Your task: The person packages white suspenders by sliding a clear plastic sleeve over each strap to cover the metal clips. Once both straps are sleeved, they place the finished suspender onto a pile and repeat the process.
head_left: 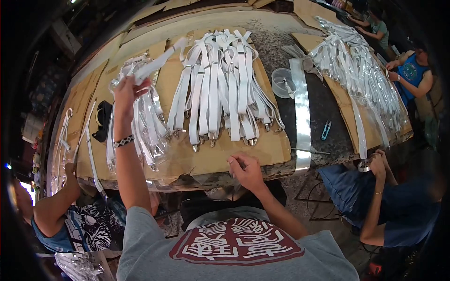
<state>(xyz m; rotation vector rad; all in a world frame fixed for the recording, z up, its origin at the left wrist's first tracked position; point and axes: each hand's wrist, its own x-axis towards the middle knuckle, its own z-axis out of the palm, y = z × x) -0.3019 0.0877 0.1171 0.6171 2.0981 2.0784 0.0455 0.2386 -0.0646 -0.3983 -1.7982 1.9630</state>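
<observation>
My left hand [127, 96] is raised over the left pile of white straps in clear plastic [145, 124], its fingers closed on a strip of clear plastic [161, 63] that stretches up to the right. My right hand [246, 169] rests at the near edge of the cardboard [234, 152], fingers curled together; whether anything small is between them cannot be made out. Between and beyond my hands lies a big heap of white elastic suspenders [215, 89] with metal clips toward me.
At right are a round clear tub [283, 83], a shiny plastic strip [301, 112], blue snips [326, 130] and a heap of bagged straps [358, 75]. A black tape dispenser [102, 121] lies left. Co-workers sit at both sides, one person's hands [378, 164] near the right table edge.
</observation>
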